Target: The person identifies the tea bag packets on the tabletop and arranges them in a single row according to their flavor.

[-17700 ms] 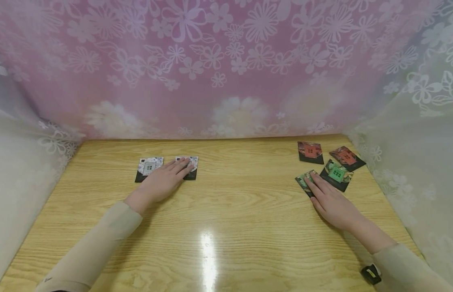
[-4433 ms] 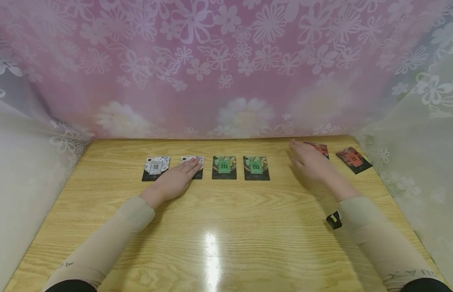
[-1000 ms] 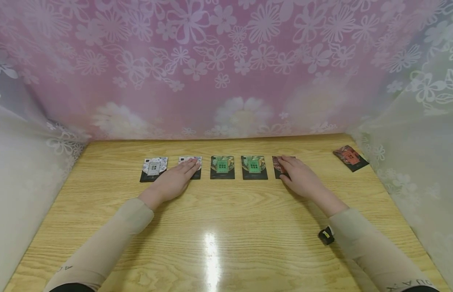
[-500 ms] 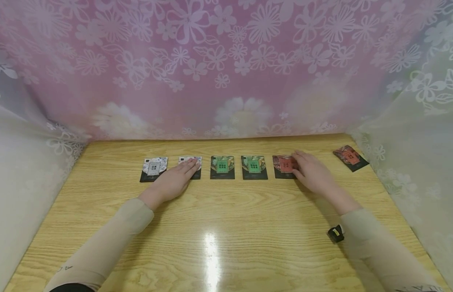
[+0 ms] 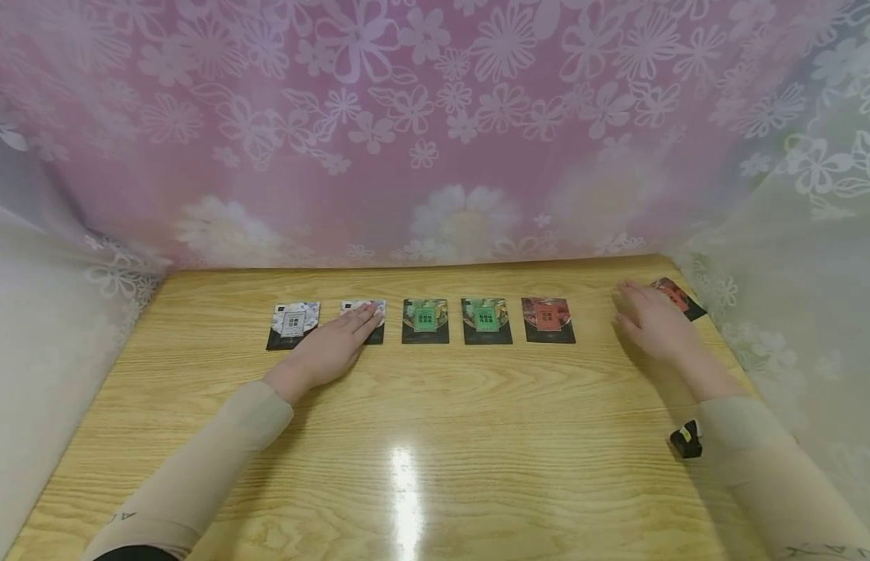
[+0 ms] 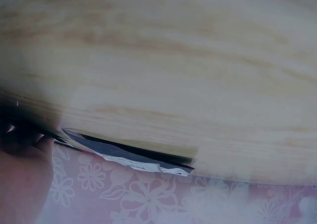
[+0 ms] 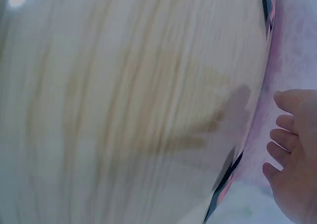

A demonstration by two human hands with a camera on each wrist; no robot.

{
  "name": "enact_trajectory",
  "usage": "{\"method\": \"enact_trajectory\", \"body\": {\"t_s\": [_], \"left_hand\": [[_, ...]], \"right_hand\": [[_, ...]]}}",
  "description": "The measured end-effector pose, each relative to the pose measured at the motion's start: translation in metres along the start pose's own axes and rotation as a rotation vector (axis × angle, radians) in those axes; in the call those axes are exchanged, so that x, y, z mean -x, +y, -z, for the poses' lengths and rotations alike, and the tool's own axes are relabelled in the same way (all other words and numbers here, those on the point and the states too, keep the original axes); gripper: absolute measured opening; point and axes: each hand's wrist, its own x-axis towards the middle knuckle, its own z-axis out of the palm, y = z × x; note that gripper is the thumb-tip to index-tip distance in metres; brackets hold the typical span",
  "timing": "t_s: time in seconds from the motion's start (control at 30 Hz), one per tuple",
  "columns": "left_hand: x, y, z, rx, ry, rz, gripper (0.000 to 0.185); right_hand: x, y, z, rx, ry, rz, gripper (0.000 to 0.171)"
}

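Observation:
A row of flat packets runs along the back of the table: a white-and-black packet [image 5: 293,324], a second white-and-black packet [image 5: 375,335], two green-and-black packets [image 5: 425,321] [image 5: 487,321] and a red-and-black packet [image 5: 549,320]. My left hand [image 5: 325,347] rests with straight fingers on the second white packet, partly covering it. At the far right lies another red-and-black packet [image 5: 676,296], turned at an angle. My right hand [image 5: 659,323] is just left of it and hides part of it. In the right wrist view the fingers [image 7: 283,139] are loosely bent around nothing.
The wooden table [image 5: 336,467] ends at a pink flowered curtain [image 5: 435,156] behind, with pale curtains [image 5: 806,296] at both sides. A small black device [image 5: 685,439] hangs by the right wrist.
Both green packets and one red packet have come from the right into the row. My right hand let go of that red packet and moved right. The left hand stays put.

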Motion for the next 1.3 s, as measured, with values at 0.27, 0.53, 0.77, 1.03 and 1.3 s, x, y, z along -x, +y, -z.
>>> {"method": "enact_trajectory", "body": {"t_s": [0.27,0.53,0.77,1.03,1.3], "left_hand": [[-0.002,0.000,-0.001,0.005,-0.003,0.006,0.056],[-0.003,0.000,0.000,-0.001,-0.008,0.007,0.056],[-0.004,-0.001,-0.002,0.000,-0.010,0.010,0.056],[-0.003,-0.001,-0.002,0.003,-0.014,0.016,0.056],[-0.002,-0.001,-0.002,0.005,-0.014,0.020,0.055]], "right_hand": [[0.010,0.038,-0.001,-0.054,0.058,-0.034,0.060],[0.009,0.062,0.001,-0.027,0.063,-0.049,0.060],[0.011,0.071,0.004,-0.030,0.023,-0.080,0.061],[0.011,0.080,-0.004,-0.047,-0.024,-0.077,0.058],[0.011,0.083,-0.009,-0.050,-0.021,-0.060,0.055]]}}
